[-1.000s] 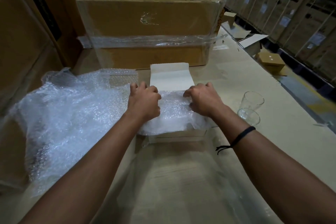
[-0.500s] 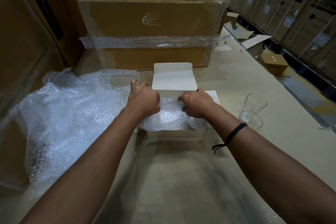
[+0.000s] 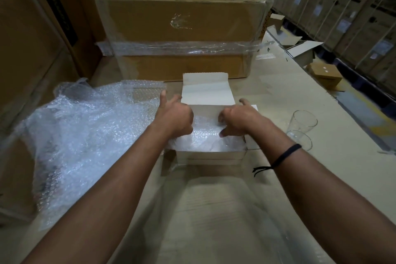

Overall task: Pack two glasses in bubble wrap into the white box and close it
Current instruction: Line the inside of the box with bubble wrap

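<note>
The white box stands at the table's middle, its lid flap raised on the far side. A sheet of bubble wrap lines its inside and spills over the near-left rim. My left hand is at the box's left side, fingers curled into the wrap and thumb sticking up. My right hand is at the right side with its fingertips pinching the wrap. Two clear glasses stand bare on the table to the right, untouched.
A big loose pile of bubble wrap covers the table's left. A large taped brown carton stands just behind the box. Small brown boxes lie at the far right edge. Clear plastic film lies in front of me.
Both hands slid from flat on top of the wrap toward the far side and pushed it down into the box. The box's right side flap has come into view.
</note>
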### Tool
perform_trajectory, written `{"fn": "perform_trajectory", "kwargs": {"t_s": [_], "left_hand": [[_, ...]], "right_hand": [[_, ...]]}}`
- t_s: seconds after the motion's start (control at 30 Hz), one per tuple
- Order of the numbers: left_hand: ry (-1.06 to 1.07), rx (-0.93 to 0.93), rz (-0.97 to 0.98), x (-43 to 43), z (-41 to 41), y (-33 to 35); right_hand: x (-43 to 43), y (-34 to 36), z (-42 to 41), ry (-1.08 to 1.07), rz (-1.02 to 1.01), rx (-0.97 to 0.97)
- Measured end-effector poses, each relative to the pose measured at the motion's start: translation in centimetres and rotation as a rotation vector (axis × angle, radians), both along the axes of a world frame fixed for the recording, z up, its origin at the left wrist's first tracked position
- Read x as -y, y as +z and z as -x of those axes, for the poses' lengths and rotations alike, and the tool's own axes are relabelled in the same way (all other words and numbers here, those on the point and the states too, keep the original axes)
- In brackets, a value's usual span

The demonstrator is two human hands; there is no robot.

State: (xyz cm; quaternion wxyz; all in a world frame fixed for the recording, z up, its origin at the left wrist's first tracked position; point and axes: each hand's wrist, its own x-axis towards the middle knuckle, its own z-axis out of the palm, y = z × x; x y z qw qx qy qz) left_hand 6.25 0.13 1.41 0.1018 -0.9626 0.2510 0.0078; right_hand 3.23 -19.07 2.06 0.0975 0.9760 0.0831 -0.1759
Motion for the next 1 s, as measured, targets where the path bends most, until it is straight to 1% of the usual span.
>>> {"fn": "perform_trajectory", "kwargs": {"t_s": [0.07,0.13,0.2,0.27,0.33,0.4,0.47,0.53,0.57,0.63,0.73,0.83,0.93,1.0], "left_hand": [[-0.004,-0.085,-0.097,0.0,0.2,0.3],[0.000,-0.141,-0.246,0.5,0.5,-0.5],[0.008,-0.127,-0.354,1.0,0.8,-1.8],[-0.005,-0.095,-0.401,1.3,1.0,-2.6],[-0.016,-0.096,-0.368,1.3,1.0,-2.4],[-0.025,-0.121,-0.246,1.0,0.7,-1.3],[-0.041,-0.154,-0.088,0.2,0.0,0.1],[-0.049,-0.233,-0.025,-0.5,-0.4,1.0],[-0.044,-0.282,-0.054,-0.5,-0.3,1.1],[-0.035,-0.326,-0.184,0.0,0.4,0.5],[-0.077,-0.213,-0.318,0.9,1.6,-1.3],[-0.094,-0.119,-0.293,0.9,2.0,-2.6],[-0.077,-0.163,-0.208,0.7,1.5,-2.1],[-0.082,-0.172,-0.128,0.6,0.9,-1.5]], "right_hand": [[0.4,0.2,0.4,-0.024,0.099,-0.082],[0.0,-1.0,0.9,0.032,0.212,-0.086],[-0.4,-2.4,1.6,0.059,0.276,-0.040],[-0.6,-3.3,2.1,0.054,0.299,-0.001],[-0.6,-3.4,1.9,0.053,0.292,0.006],[-0.2,-2.5,1.6,0.035,0.240,-0.009],[0.2,-0.7,1.6,0.014,0.145,-0.029],[0.1,0.8,2.0,0.008,0.007,-0.050],[-0.1,1.2,2.1,0.015,-0.041,-0.063],[-1.2,1.1,2.3,0.039,-0.025,-0.109],[-2.0,-1.1,2.5,0.110,0.075,-0.083],[-1.8,-2.5,2.8,0.137,0.075,-0.006],[-1.3,-1.5,2.5,0.077,0.081,-0.030],[-1.0,-0.5,2.2,0.018,-0.002,-0.006]]}}
